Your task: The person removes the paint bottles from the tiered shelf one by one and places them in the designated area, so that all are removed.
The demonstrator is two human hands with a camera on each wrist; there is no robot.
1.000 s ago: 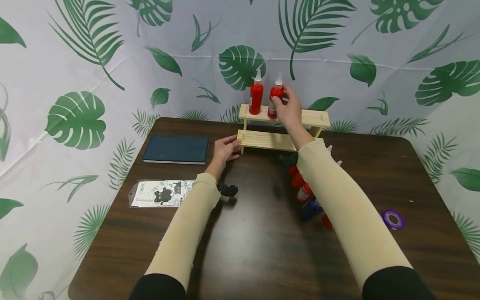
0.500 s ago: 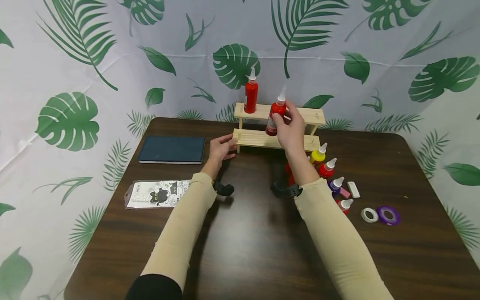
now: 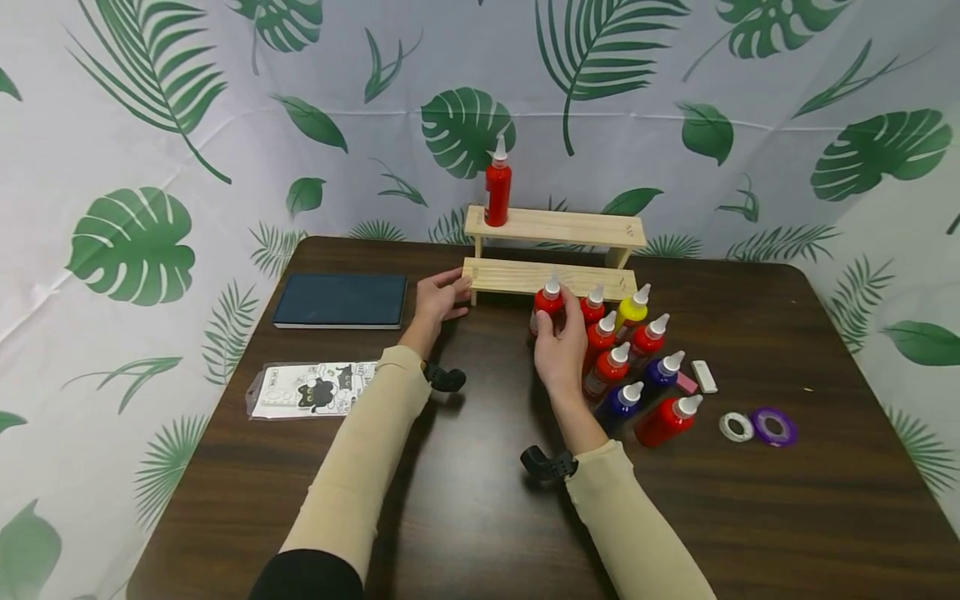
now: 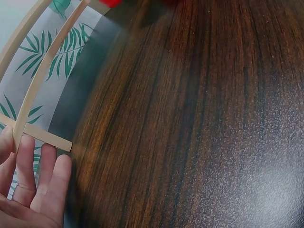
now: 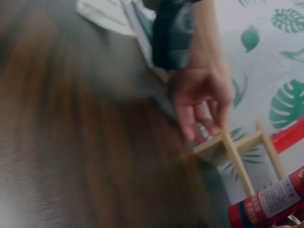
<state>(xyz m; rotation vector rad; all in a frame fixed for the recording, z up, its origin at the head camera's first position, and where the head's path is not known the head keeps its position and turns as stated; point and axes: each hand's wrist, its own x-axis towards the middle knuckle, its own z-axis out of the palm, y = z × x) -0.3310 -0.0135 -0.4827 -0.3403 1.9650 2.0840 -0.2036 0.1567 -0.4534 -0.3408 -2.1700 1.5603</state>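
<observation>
A two-tier wooden shelf (image 3: 555,227) stands at the back of the table. My left hand (image 3: 441,302) pinches the left end of its lower plank, thumb above and fingers below, as the left wrist view shows at the plank (image 4: 40,83). In my right hand (image 3: 561,354) is a red squeeze bottle (image 3: 545,306) with a white nozzle cap, upright, just in front of the lower tier. The right wrist view shows this bottle's white label (image 5: 278,197); most of the right hand is outside that view. One red bottle (image 3: 498,193) stands on the upper tier's left end.
Right of my right hand cluster several squeeze bottles: red (image 3: 666,421), blue (image 3: 617,407) and yellow (image 3: 632,312). Beyond them lie a white eraser (image 3: 705,377), a white tape roll (image 3: 737,427) and a purple one (image 3: 775,427). At left are a dark notebook (image 3: 341,300) and a cat-print packet (image 3: 311,390).
My right hand has lifted the red bottle off the upper tier and brought it down toward me, in front of the shelf. The left hand has stayed at the plank's end.
</observation>
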